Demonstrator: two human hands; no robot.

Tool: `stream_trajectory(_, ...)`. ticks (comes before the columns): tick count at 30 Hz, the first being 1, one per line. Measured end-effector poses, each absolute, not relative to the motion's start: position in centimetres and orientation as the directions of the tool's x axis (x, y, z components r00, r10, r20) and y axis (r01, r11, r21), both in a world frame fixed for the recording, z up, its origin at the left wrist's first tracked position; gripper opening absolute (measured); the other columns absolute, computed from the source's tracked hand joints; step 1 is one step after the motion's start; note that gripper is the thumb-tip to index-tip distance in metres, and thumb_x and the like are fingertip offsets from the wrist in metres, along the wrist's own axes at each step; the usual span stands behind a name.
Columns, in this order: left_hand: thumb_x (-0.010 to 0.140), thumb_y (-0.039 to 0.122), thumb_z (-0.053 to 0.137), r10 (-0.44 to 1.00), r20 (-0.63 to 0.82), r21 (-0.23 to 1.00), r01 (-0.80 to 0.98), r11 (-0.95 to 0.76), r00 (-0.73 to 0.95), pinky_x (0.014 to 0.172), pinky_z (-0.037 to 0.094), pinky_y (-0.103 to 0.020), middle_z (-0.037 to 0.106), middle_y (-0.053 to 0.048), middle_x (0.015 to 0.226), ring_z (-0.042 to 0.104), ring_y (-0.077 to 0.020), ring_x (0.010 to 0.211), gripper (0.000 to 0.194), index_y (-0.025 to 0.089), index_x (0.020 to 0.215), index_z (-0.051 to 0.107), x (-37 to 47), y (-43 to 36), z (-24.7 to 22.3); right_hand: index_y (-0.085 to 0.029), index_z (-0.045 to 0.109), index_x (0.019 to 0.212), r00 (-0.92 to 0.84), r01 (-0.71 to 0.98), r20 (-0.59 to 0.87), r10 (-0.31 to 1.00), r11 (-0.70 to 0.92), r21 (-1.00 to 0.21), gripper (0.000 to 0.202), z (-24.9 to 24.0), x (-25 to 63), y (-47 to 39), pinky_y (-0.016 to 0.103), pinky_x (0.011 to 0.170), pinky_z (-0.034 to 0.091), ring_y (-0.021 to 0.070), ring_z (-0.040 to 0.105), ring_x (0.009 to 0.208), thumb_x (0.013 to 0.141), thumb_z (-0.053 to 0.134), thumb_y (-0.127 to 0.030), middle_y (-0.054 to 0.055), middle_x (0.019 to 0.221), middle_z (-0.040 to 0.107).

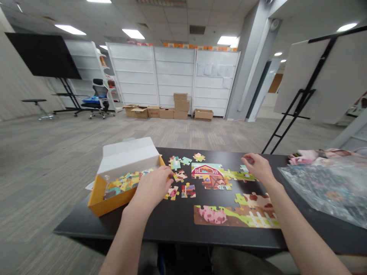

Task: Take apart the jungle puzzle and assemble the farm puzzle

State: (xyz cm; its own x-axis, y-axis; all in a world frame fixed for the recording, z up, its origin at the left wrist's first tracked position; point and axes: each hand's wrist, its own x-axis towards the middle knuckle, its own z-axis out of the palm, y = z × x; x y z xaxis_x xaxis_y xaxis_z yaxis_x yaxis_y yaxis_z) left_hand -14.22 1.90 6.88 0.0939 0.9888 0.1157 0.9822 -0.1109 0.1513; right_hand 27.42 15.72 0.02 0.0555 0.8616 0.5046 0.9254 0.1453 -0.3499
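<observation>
My left hand (155, 188) is at the right side of the yellow box (110, 208), fingers curled and closed above loose jigsaw pieces; anything between the fingertips is hidden. Around it lie a brown-and-white cow piece (180, 176), a pink piece (173, 193) and a red-and-purple piece (188, 190). My right hand (259, 168) hovers over the table's far side, thumb and forefinger pinched together; I cannot make out what they hold. A pale blue piece (244, 168) shows just below the thumb. Joined pieces form a red barn (210, 176) and, nearer me, a pig-and-fence strip (229, 218).
More loose pieces fill the box, whose white lid (129, 154) stands raised. Clear plastic bags (323, 191) lie at the right on the black table (169, 226). A whiteboard stand (298, 99) is beyond the right end. Cardboard boxes (181, 109) stand by the far shelves.
</observation>
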Motion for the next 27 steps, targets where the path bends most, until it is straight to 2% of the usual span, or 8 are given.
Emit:
stream_trajectory(4, 0.094, 0.023, 0.055, 0.98, 0.13, 0.2, 0.964, -0.174, 0.15, 0.093, 0.052, -0.036, 0.072, -0.006, 0.124, 0.069, -0.0261, 0.11, 0.023, 0.024, 0.112, 0.069, -12.8, 1.7, 7.1, -0.02, 0.073, 0.093, 0.028, 0.929, 0.502, 0.865, 0.163, -0.334, 0.036, 0.0, 27.1, 15.8, 0.034, 0.071, 0.046, 0.022, 0.065, 0.075, 0.086, 0.053, -0.05, 0.009, 0.093, 0.074)
stream_trajectory(7, 0.091, 0.022, 0.06, 0.968, 0.054, 0.243, 0.937, -0.251, 0.245, 0.091, 0.052, -0.034, 0.076, -0.006, 0.114, 0.071, -0.0257, 0.106, 0.021, 0.024, 0.108, 0.071, -11.6, 1.7, 6.5, -0.02, 0.073, 0.092, 0.011, 0.929, 0.497, 0.868, 0.174, -0.326, 0.035, -0.1, 26.8, 15.7, 0.034, 0.069, 0.046, 0.0221, 0.065, 0.075, 0.086, 0.054, -0.05, 0.009, 0.092, 0.074)
stream_trajectory(11, 0.085, 0.024, 0.066, 0.965, -0.024, 0.239, 0.939, -0.247, 0.26, 0.083, 0.054, -0.035, 0.076, -0.008, 0.11, 0.072, -0.0287, 0.102, 0.022, 0.025, 0.107, 0.071, -10.9, 2.0, 5.1, -0.021, 0.072, 0.09, -0.017, 0.929, 0.488, 0.873, 0.194, -0.315, 0.034, -0.3, 26.5, 15.6, 0.033, 0.069, 0.047, 0.0216, 0.065, 0.074, 0.087, 0.054, -0.049, 0.008, 0.089, 0.073)
stream_trajectory(17, 0.079, 0.024, 0.072, 0.965, -0.054, 0.256, 0.938, -0.233, 0.255, 0.084, 0.054, -0.035, 0.076, -0.007, 0.111, 0.071, -0.0288, 0.104, 0.033, 0.026, 0.113, 0.07, -11.4, 2.9, 3.9, -0.022, 0.073, 0.09, -0.027, 0.926, 0.479, 0.877, 0.203, -0.318, 0.032, -0.4, 26.3, 15.6, 0.033, 0.07, 0.048, 0.0216, 0.065, 0.074, 0.088, 0.054, -0.048, 0.008, 0.088, 0.072)
stream_trajectory(22, 0.078, 0.028, 0.072, 0.959, -0.014, 0.302, 0.915, -0.266, 0.284, 0.083, 0.053, -0.033, 0.075, -0.006, 0.11, 0.071, -0.027, 0.101, 0.04, 0.024, 0.117, 0.065, -11.7, 3.3, 3.7, -0.022, 0.073, 0.093, -0.037, 0.929, 0.459, 0.888, 0.199, -0.311, 0.033, -0.3, 26.2, 15.5, 0.033, 0.072, 0.048, 0.0215, 0.065, 0.076, 0.089, 0.053, -0.048, 0.008, 0.089, 0.072)
stream_trajectory(27, 0.082, 0.032, 0.068, 0.944, 0.108, 0.358, 0.873, -0.33, 0.312, 0.084, 0.052, -0.032, 0.074, -0.006, 0.116, 0.071, -0.0254, 0.103, 0.044, 0.025, 0.124, 0.058, -11.1, 3.7, 3.8, -0.022, 0.073, 0.093, -0.057, 0.928, 0.446, 0.893, 0.212, -0.307, 0.031, -0.3, 26.1, 15.4, 0.033, 0.073, 0.048, 0.0213, 0.065, 0.077, 0.09, 0.054, -0.046, 0.008, 0.089, 0.072)
